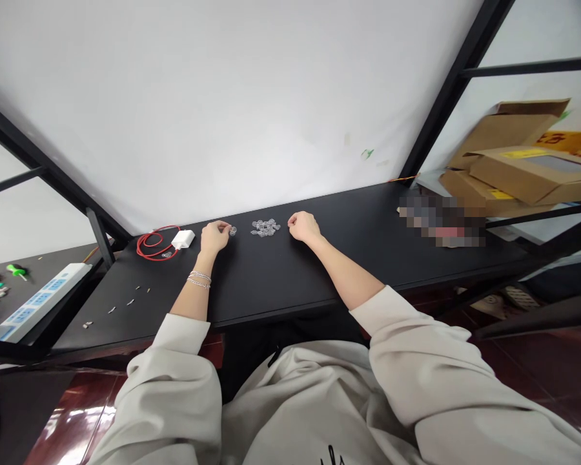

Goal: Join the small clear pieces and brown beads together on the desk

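A loose pile of small clear plastic pieces (pixel 265 227) lies on the black tabletop (pixel 275 278), between my two hands. My left hand (pixel 215 236), with bracelets on its wrist, is to the left of the pile, thumb and fingers pinched together. A single clear plastic piece (pixel 233 230) shows at those fingertips. On the other side of the pile is my right hand (pixel 305 227), its fingers curled in and pressed together. Whatever its fingertips hold, if anything, is too small to make out.
Left of my left hand lie a red cable (pixel 151 244) and a white charger (pixel 183 239). Several tiny bits (pixel 130 301) are scattered at the front left. A power strip (pixel 43 302) is further left. Cardboard boxes (pixel 518 171) and a blurred-out item (pixel 440 223) are on the right.
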`<action>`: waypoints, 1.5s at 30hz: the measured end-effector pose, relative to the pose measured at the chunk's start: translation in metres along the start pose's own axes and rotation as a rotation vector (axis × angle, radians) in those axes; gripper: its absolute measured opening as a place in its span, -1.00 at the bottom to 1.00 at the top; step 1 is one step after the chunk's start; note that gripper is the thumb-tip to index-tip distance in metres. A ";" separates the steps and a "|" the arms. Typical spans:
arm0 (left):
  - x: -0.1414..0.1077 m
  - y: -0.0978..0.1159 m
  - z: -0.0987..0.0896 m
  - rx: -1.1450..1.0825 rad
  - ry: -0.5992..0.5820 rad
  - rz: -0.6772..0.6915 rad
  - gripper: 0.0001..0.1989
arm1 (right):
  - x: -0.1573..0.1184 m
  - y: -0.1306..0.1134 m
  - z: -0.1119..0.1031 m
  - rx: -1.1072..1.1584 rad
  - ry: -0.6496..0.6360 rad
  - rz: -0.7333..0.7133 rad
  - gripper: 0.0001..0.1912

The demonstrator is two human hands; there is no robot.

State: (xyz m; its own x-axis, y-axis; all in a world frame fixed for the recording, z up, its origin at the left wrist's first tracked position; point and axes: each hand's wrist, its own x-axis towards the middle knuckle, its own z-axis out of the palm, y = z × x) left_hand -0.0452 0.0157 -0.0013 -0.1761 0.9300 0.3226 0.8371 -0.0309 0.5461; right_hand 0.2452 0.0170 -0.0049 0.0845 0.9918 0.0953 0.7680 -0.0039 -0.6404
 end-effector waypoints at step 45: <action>-0.028 0.039 0.029 0.028 -0.322 0.494 -0.80 | -0.005 -0.005 0.011 0.300 -0.019 -0.146 -0.92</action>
State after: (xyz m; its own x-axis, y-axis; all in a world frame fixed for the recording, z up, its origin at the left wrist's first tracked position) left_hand 0.0078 -0.0007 -0.0117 0.4004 0.8724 0.2805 0.7941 -0.4831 0.3690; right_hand 0.2334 0.0134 -0.0106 -0.0261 0.9814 0.1901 0.5496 0.1730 -0.8173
